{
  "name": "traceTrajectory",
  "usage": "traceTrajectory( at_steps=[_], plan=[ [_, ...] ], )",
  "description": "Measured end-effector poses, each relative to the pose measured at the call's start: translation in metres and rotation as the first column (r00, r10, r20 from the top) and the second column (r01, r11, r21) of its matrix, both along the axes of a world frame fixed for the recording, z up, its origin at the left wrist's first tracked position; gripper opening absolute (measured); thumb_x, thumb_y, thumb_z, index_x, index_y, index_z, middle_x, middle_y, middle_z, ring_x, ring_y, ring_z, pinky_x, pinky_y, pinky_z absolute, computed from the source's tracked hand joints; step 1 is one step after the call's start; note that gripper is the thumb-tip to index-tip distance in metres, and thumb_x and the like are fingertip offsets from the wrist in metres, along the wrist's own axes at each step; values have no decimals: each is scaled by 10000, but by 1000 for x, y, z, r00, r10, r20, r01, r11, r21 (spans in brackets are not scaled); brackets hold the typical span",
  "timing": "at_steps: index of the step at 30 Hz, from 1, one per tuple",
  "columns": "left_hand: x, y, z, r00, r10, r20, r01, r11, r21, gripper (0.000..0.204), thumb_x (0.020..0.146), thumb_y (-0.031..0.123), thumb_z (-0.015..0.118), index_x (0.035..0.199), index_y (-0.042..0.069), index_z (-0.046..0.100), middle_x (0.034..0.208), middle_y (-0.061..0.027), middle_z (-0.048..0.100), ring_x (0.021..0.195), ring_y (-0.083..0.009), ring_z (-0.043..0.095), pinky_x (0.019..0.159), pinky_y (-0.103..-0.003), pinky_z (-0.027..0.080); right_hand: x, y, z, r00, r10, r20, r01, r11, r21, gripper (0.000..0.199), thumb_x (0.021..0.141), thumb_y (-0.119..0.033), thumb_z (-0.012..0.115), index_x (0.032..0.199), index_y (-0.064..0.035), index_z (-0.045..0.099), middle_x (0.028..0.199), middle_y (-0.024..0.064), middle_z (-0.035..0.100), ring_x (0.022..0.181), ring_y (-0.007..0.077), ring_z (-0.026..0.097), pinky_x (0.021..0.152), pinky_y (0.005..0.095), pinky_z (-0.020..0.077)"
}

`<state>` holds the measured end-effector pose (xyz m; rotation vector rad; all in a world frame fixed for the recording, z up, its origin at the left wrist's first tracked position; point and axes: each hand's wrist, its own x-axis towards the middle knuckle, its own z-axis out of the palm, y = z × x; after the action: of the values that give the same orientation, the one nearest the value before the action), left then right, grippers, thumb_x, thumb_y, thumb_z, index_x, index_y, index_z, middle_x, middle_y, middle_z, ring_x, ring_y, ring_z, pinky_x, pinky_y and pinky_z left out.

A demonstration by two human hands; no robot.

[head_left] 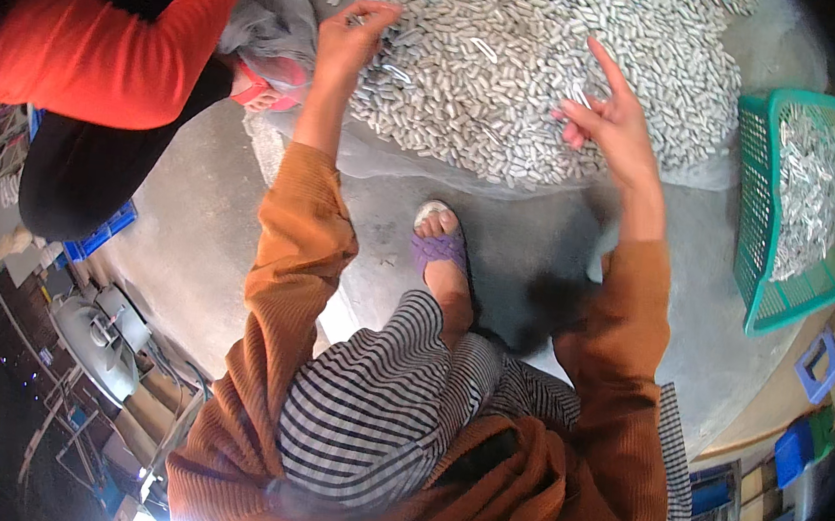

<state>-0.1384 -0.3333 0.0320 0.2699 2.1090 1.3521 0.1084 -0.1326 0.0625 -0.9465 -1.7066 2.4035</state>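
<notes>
In the upper middle of the frame a large heap of small silvery cylindrical metal pieces (527,60) lies spread on a pale translucent sheet (387,162) over the grey concrete floor (189,229). The person's left hand (350,38) is raised at the heap's left edge, fingers curled and pinched together around what looks like one or two of the pieces; exactly how many cannot be told. The right hand (607,118) sits at the heap's lower right margin, forefinger stretched up and out, the other fingers bent inward and touching pieces at the edge, possibly holding a few against the palm. To do this picking well, it seems best to work from the thin outer edge of the heap, where single pieces lie apart, to lift them with fingertip pinches rather than scoops, and to keep the sheet flat so nothing rolls off onto the floor. A green plastic mesh basket (756,243) at the right of the frame, well apart from the right hand, already holds a layer of similar shiny pieces. The person's foot in a purple sandal (439,248) rests just below the sheet. At upper left another person in a red sleeve (107,40) crouches beside the heap.
</notes>
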Motion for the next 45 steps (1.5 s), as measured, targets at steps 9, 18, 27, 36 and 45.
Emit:
traceTrajectory(
  at_steps=[9,18,27,36,45],
  plan=[
    [5,5,-5,777,-463,-427,205,827,-524,295,676,418,740,793,150,695,664,-55,635,655,-260,633,611,-376,489,18,19,-5,866,-235,-441,-19,867,-499,428,855,-109,601,1252,10,494,918,45,597,638,76,504,612,215,450],
    [6,15,5,977,-212,9,209,971,118,258,760,315,658,803,61,648,692,-31,604,664,-194,605,566,-305,453,-30,-3,-28,951,-132,279,-178,504,845,285,725,-320,742,909,-111,681,721,118,659,678,267,633,606,390,481],
    [29,50,22,914,-353,199,329,933,142,201,783,160,669,954,56,643,643,26,473,548,-64,436,481,-238,359,-3,16,5,954,-273,-125,291,740,607,190,747,-163,734,908,-67,709,766,34,668,718,101,590,667,256,479],
    [59,58,-1,547,-698,-463,508,716,-479,213,746,267,717,901,121,710,714,-76,659,664,-211,628,636,-310,491,88,91,123,739,-610,-286,587,372,719,172,799,-101,692,943,-7,695,834,79,690,661,61,581,558,161,423],
    [46,37,35,667,-473,576,272,874,404,134,779,154,679,823,51,604,690,23,542,613,-76,504,524,-220,382,72,95,97,690,-554,-466,545,-26,838,158,754,-90,728,857,28,708,791,70,695,657,86,616,603,207,481]
  ],
)
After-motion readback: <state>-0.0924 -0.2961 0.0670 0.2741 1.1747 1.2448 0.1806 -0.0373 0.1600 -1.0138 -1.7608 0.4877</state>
